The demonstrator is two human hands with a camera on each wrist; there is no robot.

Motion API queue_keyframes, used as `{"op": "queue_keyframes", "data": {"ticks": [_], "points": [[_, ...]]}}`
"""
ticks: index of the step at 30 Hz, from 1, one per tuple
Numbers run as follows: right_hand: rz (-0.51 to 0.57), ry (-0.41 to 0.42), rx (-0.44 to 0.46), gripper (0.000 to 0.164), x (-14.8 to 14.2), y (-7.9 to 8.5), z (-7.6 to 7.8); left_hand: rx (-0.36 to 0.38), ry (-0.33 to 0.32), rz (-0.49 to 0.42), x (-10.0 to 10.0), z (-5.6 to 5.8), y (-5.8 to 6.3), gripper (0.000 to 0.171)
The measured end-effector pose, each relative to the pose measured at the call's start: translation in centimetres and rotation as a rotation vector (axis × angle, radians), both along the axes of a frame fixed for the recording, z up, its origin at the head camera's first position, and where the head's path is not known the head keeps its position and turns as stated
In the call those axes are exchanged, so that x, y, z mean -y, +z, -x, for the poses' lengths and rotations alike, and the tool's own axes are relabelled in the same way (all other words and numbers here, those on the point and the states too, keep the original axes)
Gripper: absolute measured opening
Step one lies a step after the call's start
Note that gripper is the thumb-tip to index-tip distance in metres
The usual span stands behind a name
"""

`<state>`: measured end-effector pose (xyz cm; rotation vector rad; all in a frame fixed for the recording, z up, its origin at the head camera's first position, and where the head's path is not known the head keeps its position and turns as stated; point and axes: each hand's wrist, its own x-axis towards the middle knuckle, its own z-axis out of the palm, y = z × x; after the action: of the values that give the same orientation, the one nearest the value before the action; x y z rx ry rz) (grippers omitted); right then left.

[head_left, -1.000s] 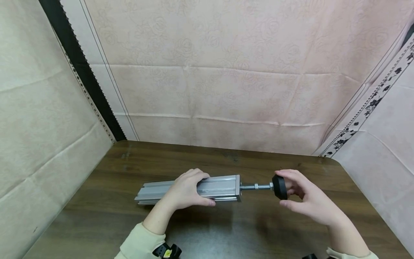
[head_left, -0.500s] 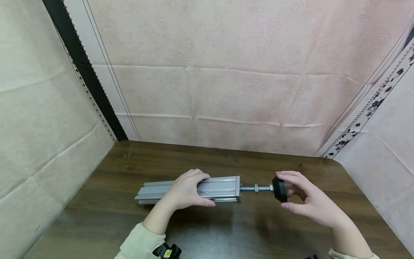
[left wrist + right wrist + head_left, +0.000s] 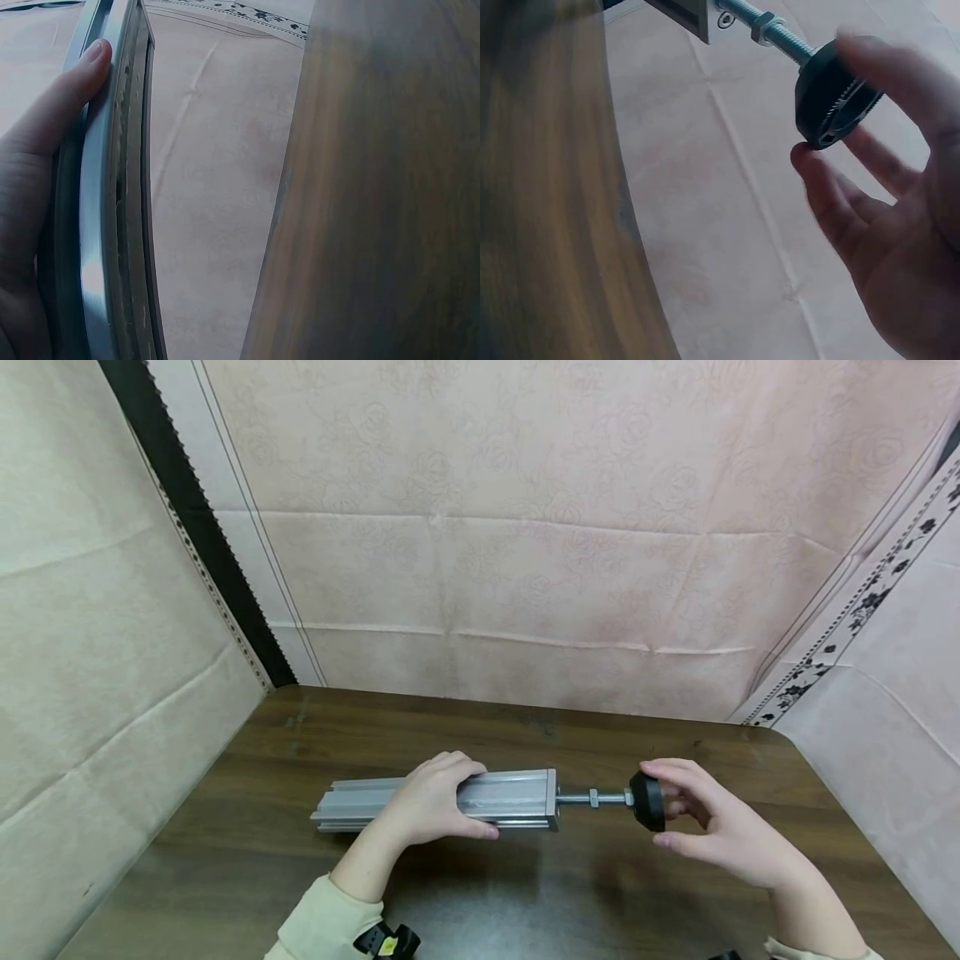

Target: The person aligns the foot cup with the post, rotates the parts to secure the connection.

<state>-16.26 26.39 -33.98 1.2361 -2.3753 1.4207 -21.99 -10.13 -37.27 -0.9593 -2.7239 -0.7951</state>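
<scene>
My left hand (image 3: 435,802) grips a silver aluminium extrusion profile (image 3: 506,793) from above, thumb along its near side. The profile lies sideways over the wooden table, its grooves showing. In the left wrist view, the thumb presses along the metal profile (image 3: 94,225). From its right end plate sticks a threaded rod (image 3: 573,797) with a hex nut (image 3: 594,797) partway along. A black round levelling foot (image 3: 647,802) sits on the rod's end. My right hand (image 3: 720,827) pinches the foot's rim between fingers and thumb. The right wrist view shows the foot's hollow, ribbed underside (image 3: 847,112).
The brown wooden table (image 3: 570,902) spreads under both hands. Pale patterned cloth (image 3: 480,577) hangs behind it, with more cloth on the left (image 3: 112,693) and right (image 3: 892,718) sides. A black strap device (image 3: 386,941) is on the left wrist.
My right fingers and thumb have shifted slightly toward me on the black levelling foot. The left hand and the profile have stayed almost still.
</scene>
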Motion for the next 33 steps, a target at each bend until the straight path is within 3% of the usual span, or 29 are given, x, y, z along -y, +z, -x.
{"op": "queue_keyframes", "data": {"ticks": [7, 9, 14, 16, 19, 22, 26, 29, 33], "points": [[-0.088, -0.195, 0.013, 0.07, 0.28, 0.33, -0.29, 0.003, -0.013, 0.004, -0.05, 0.09, 0.05, 0.072], [-0.094, -0.185, 0.019, 0.076, 0.2, 0.41, -0.21, 0.003, -0.013, 0.001, -0.06, 0.09, 0.06, 0.072], [-0.048, -0.065, 0.037, 0.088, 0.06, 0.39, -0.19, 0.008, -0.009, -0.004, -0.09, 0.12, 0.13, 0.073], [-0.043, -0.08, 0.034, 0.084, 0.15, 0.33, -0.3, 0.01, -0.008, -0.005, -0.09, 0.12, 0.15, 0.073], [-0.073, -0.172, 0.019, 0.075, 0.35, 0.3, -0.36, 0.016, -0.009, -0.007, -0.06, 0.1, 0.16, 0.073], [-0.117, -0.233, 0.022, 0.077, 0.43, 0.38, -0.26, 0.02, -0.004, -0.006, 0.03, 0.04, 0.19, 0.073], [-0.094, -0.135, 0.009, 0.087, 0.41, 0.45, -0.03, 0.014, 0.001, -0.001, 0.08, 0.07, 0.24, 0.072], [-0.062, -0.066, 0.021, 0.085, 0.32, 0.38, -0.12, 0.012, -0.01, 0.001, 0.01, 0.15, 0.24, 0.071], [-0.092, -0.129, 0.057, 0.075, 0.29, 0.19, -0.39, 0.036, -0.021, 0.007, 0.01, 0.07, -0.01, 0.07]]}}
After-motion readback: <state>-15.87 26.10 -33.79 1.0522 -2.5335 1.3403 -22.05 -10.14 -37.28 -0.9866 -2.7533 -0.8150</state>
